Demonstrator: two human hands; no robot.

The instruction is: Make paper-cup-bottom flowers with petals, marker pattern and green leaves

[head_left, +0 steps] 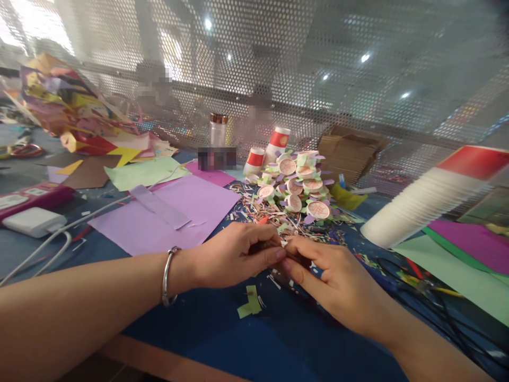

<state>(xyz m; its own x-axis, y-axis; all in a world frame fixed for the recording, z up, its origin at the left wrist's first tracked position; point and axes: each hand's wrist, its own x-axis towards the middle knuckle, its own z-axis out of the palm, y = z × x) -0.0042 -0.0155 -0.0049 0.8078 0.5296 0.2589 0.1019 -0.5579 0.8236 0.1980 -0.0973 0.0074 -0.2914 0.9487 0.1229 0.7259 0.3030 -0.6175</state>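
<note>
My left hand (pixel 242 252), with a silver bangle at the wrist, and my right hand (pixel 330 270) meet over the blue table (pixel 207 323). Thumbs and fingers of both are pinched close together. Whatever lies between the fingertips is hidden and too small to name. Just below them are light green paper pieces (pixel 250 302) on the table. Beyond the hands, a heap of small round cup pieces (pixel 294 185) with green and purple paper tabs rests among paper scraps (pixel 254 204).
A long stack of paper cups (pixel 421 201) leans at the right, near green paper (pixel 445 265) and black cables (pixel 437 313). Purple paper (pixel 170 207), a white charger (pixel 34 220) and crumpled coloured paper (pixel 75 106) lie left. Behind stand a bottle (pixel 218 131) and cardboard (pixel 345 154).
</note>
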